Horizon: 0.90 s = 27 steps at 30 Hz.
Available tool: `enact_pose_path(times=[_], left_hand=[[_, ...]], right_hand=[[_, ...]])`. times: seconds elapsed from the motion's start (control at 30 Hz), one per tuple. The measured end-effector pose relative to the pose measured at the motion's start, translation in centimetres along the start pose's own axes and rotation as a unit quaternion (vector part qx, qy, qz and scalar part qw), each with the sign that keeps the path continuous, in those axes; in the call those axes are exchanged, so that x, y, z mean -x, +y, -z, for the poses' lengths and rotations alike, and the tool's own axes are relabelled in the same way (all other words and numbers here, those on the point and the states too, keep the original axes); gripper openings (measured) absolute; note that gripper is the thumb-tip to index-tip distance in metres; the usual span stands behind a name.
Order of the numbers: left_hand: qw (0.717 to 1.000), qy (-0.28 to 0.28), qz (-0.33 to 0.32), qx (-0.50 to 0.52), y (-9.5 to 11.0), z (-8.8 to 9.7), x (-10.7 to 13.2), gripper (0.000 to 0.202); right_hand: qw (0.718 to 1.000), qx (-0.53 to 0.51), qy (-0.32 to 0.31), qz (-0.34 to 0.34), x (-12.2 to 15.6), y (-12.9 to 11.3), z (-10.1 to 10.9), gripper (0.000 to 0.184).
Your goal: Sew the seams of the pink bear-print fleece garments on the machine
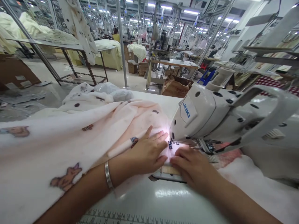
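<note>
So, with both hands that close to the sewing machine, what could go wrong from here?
The left hand and right hand are close to the lit working end of the sewing machine, so either might get pinched or pricked.

The printed fabric lies in loose folds, and one could get caught at the machine.

The bracelet behind the left hand might snag the fabric.

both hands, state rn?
Left hand: open, spread flat on the printed fabric.
Right hand: curled beside the sewing machine; whether it grips fabric can't be told.
</note>
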<state>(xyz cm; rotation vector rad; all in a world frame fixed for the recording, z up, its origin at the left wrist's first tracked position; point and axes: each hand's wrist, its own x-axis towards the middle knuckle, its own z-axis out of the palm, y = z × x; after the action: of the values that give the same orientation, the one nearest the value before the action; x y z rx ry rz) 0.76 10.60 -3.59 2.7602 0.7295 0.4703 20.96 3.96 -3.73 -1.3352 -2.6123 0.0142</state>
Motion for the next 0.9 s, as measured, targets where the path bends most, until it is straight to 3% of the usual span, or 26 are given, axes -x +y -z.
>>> enact_pose_path(times=[0.2,0.67,0.8,0.9], left_hand=[[1.000,-0.012,0.003,0.013,0.4,-0.2,0.3,0.032],[1.000,-0.004,-0.016,-0.020,0.6,-0.1,0.4,0.028],[0.995,0.046,-0.067,-0.053,0.5,-0.4,0.3,0.013],[0.992,0.045,-0.116,-0.033,0.4,-0.6,-0.1,0.015]], right_hand=[[0.999,-0.005,-0.028,-0.024,0.2,-0.4,-0.3,0.018],[0.998,-0.056,0.007,-0.042,0.5,-1.0,-0.5,0.015],[0.992,-0.112,0.026,-0.050,0.7,-0.7,-0.7,0.015],[0.964,-0.205,0.098,-0.134,0.5,0.2,-0.9,0.024]])
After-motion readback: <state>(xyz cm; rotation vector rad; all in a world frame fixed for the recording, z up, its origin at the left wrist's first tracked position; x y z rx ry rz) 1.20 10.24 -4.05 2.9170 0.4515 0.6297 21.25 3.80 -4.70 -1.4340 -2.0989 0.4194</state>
